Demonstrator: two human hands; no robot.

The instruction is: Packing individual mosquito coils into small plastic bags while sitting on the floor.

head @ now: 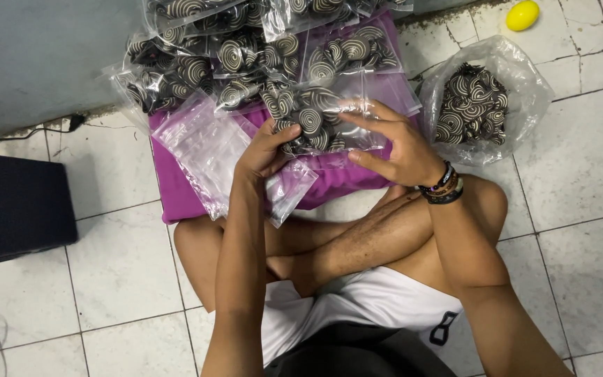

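I sit cross-legged on a tiled floor. Both my hands hold a clear plastic zip bag filled with black-and-cream spiral-patterned pieces. My left hand grips its left lower edge. My right hand, with dark bead bracelets at the wrist, clasps the bag's right side with fingers spread over the top. The bag hangs just above a purple cloth.
Several filled bags lie stacked at the back on the purple cloth. Empty clear bags lie at left. A large open plastic bag of loose spiral pieces sits at right. A yellow egg-shaped object lies far right; a dark box at left.
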